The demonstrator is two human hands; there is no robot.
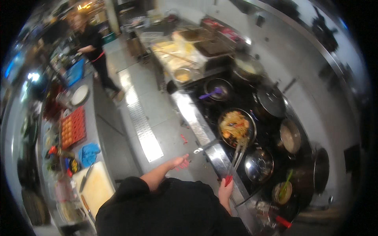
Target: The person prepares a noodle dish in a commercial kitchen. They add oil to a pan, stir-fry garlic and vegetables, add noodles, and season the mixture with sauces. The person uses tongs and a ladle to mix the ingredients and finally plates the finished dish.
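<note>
My right hand [225, 190] is closed around the red grip of metal tongs [237, 157]. The tongs' tips rest in a frying pan [254, 129] filled with what looks like noodles and vegetables [233, 124]. That pan sits on the black stove, and its handle [208, 146] sticks out over the steel front edge. Over the floor, just left of the handle's end, my left hand [179, 162] hangs with nothing in it. Its fingers look loosely spread, slightly blurred, and apart from the handle.
A wok with a purple utensil [217, 91], a glass lid [259, 165] and several pots crowd the stove. On the left counter are a cutting board [100, 188] with knives, a blue cloth [89, 155] and an egg tray [81, 126]. A person [91, 50] stands farther off.
</note>
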